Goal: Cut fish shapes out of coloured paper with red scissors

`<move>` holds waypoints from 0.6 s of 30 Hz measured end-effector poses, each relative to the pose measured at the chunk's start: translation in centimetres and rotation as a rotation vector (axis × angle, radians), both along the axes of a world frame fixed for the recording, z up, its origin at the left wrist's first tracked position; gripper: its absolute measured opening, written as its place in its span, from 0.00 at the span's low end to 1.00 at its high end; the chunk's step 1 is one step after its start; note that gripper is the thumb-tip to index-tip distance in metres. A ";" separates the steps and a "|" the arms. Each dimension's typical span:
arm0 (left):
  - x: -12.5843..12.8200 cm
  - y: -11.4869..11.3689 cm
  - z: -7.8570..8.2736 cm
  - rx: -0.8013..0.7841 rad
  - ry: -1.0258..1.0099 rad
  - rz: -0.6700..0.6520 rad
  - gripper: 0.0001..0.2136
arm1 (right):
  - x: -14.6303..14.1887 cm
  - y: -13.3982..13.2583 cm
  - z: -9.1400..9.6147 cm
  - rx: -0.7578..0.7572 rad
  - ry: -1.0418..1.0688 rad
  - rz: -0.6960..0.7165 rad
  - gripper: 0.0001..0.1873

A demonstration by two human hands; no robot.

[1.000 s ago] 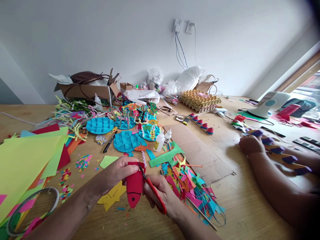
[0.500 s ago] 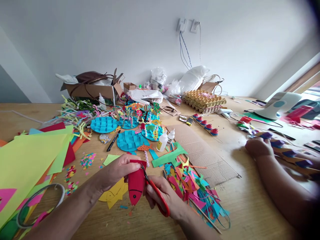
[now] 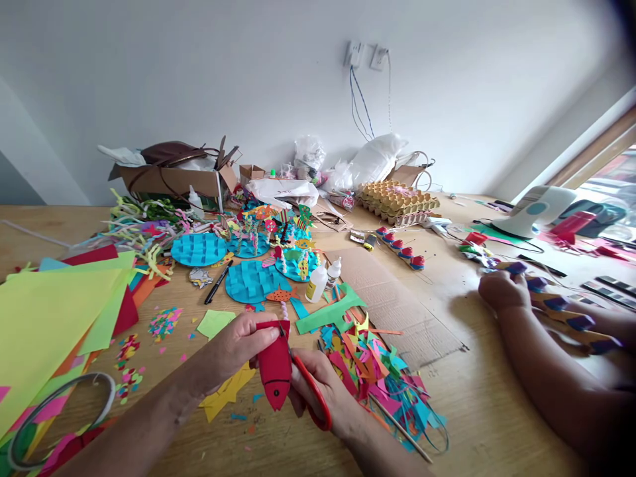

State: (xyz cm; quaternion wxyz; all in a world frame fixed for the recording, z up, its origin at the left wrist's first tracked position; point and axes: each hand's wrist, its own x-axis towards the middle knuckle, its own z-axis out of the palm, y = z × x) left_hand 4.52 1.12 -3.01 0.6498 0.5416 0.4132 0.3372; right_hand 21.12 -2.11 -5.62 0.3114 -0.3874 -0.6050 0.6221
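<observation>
My left hand (image 3: 246, 344) pinches the upper end of a red paper fish (image 3: 275, 371), which hangs head down with a drawn eye and a curved black line. In my right hand (image 3: 322, 391) are red-handled scissors (image 3: 313, 384), fingers wrapped round the loops. Their blades meet the fish's top right edge, close to my left thumb. Under my hands lie yellow paper pieces (image 3: 228, 392). Just beyond are a light green paper square (image 3: 215, 322) and a blue wavy paper disc (image 3: 256, 281) with an orange paper fish (image 3: 281, 295) at its edge.
Right of my hands are colourful paper scraps (image 3: 368, 364), a wooden stick (image 3: 402, 429) and a cardboard sheet (image 3: 397, 311). Glue bottles (image 3: 317, 283) stand beyond. Coloured sheets (image 3: 54, 318) and a tape roll (image 3: 106, 397) are at left. Another person's hand (image 3: 504, 291) holds a painted egg-carton strip (image 3: 551, 301).
The scissor blades have shifted slightly at the fish's top edge, and the fish is turned a little. The whole view has moved slightly, so the table things appear further left.
</observation>
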 end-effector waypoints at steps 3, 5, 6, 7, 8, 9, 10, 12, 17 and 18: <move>0.0 0.0 0.1 -0.001 0.005 -0.020 0.11 | 0.0 0.0 0.1 0.000 0.007 0.000 0.27; -0.1 0.1 0.1 0.003 0.007 -0.027 0.11 | 0.0 -0.1 0.0 -0.010 0.013 0.003 0.26; -0.1 0.1 0.0 0.003 0.006 -0.033 0.11 | 0.1 -0.1 0.0 -0.014 0.017 0.003 0.26; -0.2 0.1 -0.1 0.003 0.005 -0.042 0.11 | 0.1 -0.1 -0.1 -0.016 0.022 0.005 0.26; -0.2 0.1 -0.1 0.003 0.004 -0.050 0.11 | 0.1 0.0 -0.2 -0.017 0.027 0.007 0.26; -0.2 0.1 -0.1 0.003 0.002 -0.056 0.11 | 0.2 0.0 -0.2 -0.014 0.032 0.011 0.26; -0.2 0.1 -0.1 0.004 0.000 -0.062 0.11 | 0.2 0.0 -0.3 -0.010 0.037 0.017 0.27; -0.3 0.1 0.0 0.004 0.001 -0.080 0.12 | 0.3 0.1 -0.3 -0.005 0.039 0.021 0.27; -0.8 0.4 0.4 -0.009 0.054 -0.144 0.11 | 0.4 0.2 -0.4 -0.017 0.024 0.010 0.27; -1.0 0.5 0.4 -0.011 0.061 -0.160 0.10 | 0.4 0.2 -0.5 -0.023 0.026 0.016 0.27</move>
